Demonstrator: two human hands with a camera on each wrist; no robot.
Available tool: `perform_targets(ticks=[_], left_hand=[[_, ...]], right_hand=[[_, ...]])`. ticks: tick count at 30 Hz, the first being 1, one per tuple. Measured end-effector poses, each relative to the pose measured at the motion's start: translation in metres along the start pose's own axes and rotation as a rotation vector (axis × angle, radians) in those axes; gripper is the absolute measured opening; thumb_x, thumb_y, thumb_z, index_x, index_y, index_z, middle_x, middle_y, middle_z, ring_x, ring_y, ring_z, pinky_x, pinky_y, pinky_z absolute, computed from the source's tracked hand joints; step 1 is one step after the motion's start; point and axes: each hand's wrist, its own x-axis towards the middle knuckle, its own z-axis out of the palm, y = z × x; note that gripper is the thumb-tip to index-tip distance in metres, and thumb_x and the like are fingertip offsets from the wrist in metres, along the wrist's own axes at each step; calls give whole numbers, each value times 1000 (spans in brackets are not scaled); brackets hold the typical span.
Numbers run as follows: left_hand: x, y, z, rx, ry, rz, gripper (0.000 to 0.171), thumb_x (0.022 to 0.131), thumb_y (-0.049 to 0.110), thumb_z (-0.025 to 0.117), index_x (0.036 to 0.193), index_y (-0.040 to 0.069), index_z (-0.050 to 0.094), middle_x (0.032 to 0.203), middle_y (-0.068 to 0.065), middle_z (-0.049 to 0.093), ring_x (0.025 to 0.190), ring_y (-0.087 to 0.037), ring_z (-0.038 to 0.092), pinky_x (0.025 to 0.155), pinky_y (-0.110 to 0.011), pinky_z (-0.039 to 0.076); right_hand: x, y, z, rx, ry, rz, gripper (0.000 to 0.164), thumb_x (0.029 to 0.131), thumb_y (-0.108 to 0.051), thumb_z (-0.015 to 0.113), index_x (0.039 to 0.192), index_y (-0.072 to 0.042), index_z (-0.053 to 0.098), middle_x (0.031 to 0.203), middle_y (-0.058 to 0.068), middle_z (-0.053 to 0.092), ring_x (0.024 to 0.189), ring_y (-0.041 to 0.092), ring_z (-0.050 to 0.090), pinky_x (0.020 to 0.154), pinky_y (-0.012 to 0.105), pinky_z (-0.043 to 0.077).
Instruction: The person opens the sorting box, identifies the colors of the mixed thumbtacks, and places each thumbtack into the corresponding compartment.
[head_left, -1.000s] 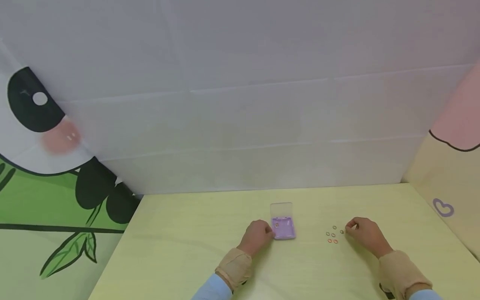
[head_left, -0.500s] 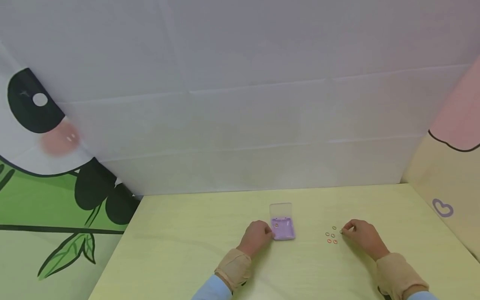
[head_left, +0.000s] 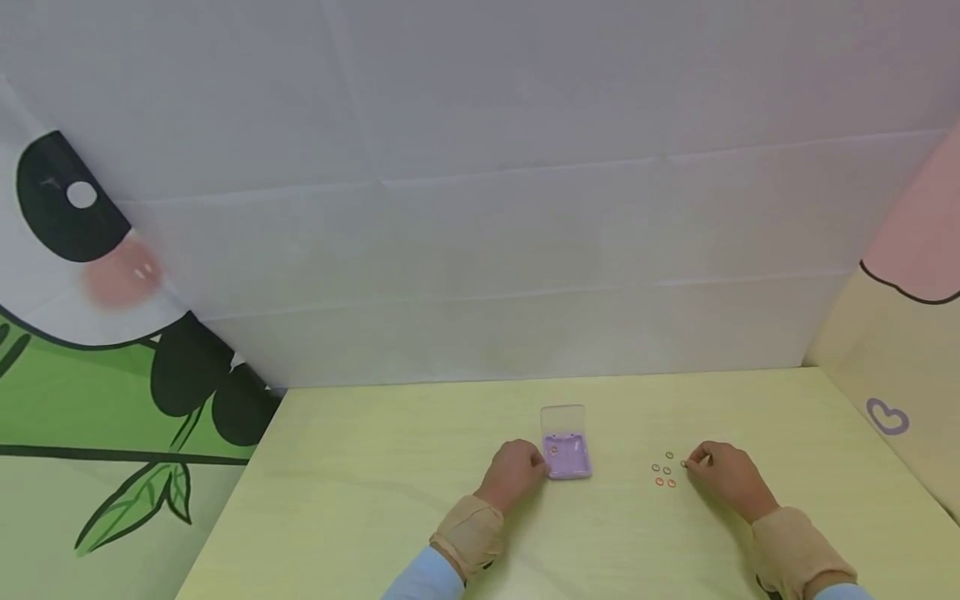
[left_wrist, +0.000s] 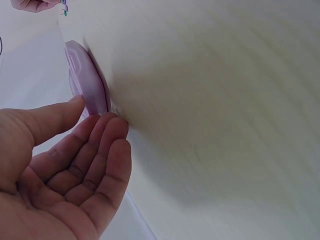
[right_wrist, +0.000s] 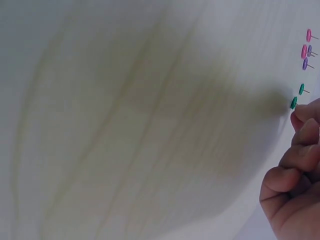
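A small purple box (head_left: pixel 567 457) lies on the yellow table (head_left: pixel 375 483) with its clear lid (head_left: pixel 562 416) folded back. My left hand (head_left: pixel 534 469) rests against the box's left side. In the left wrist view the thumb and nearly straight fingers of that left hand (left_wrist: pixel 100 114) touch the edge of the purple box (left_wrist: pixel 86 85). Several coloured pushpins (head_left: pixel 663 474) lie to the right of the box. My right hand (head_left: pixel 693 459) has its fingers curled. In the right wrist view the tips of the right hand (right_wrist: pixel 299 113) pinch a green pushpin (right_wrist: pixel 293 103) at the near edge of the group.
Pink and purple pushpins (right_wrist: pixel 306 50) and a second green one (right_wrist: pixel 301 89) lie just beyond the pinched pin. A white wall (head_left: pixel 480 208) stands behind the table. Printed panels close in the left (head_left: pixel 90 333) and right (head_left: pixel 900 333) sides.
My right hand has slid a little left, from beside the pins onto the nearest green one. The left hand and the box have stayed put.
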Motion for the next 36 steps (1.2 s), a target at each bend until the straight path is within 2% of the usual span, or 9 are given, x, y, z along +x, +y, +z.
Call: perform_targets(ticks=[10,17,29,36], left_hand=[[-4,5,-6,-12,-3,-6,15,83,9,68,74,-3,72,75,-14,73,61,-13,52,60,-34,53],[-4,5,-5,-19,-5,-11,15,83,9,68,77,-4,73,77,-15,73,63,-16,55,61,-34,54],[-4,3,-4,-14,-7,-17,15,83,9,68,76,-4,73,76,-14,73,63,-16,55,61,-34,54],[-4,3,-5,-16,-13,-17,15,83,9,68,76,-3,73,78,-15,74,64,-17,57,63,-35,55]], right_hand=[[-3,0,2,4,26,-25,17,88,-12,59,88,2,70,77,14,68,67,21,54,63,42,47],[-2,-1,2,-9,7,-22,19,89,-12,58,90,3,70,80,16,70,70,23,57,66,47,49],[-7,-6,0,3,19,-25,18,87,-13,53,88,-2,67,75,10,64,65,19,50,59,36,42],[-8,-9,-2,36,47,20,25,90,-15,50,94,4,67,77,15,65,64,20,49,57,35,40]])
